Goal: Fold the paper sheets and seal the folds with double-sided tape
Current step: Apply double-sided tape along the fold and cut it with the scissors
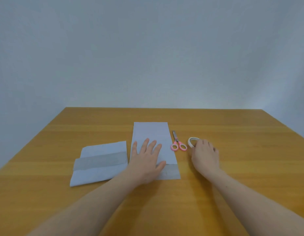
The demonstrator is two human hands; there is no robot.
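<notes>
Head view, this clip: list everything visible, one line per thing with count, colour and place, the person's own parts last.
folded paper sheet: 1, white, centre of the table, lying lengthwise away from the person, a strip showing along its near edge
second paper sheet: 1, white with a greyish band across it, left of the first, slightly askew
scissors: 1, pink handles, metal blades, closed, just right of the centre sheet
tape roll: 1, whitish, right of the scissors
table: 1, orange-brown wood
wall: 1, pale grey-blue, behind the table
left hand: 1, flat, fingers spread, pressing on the centre sheet
right hand: 1, fingers curled on the tape roll
</notes>
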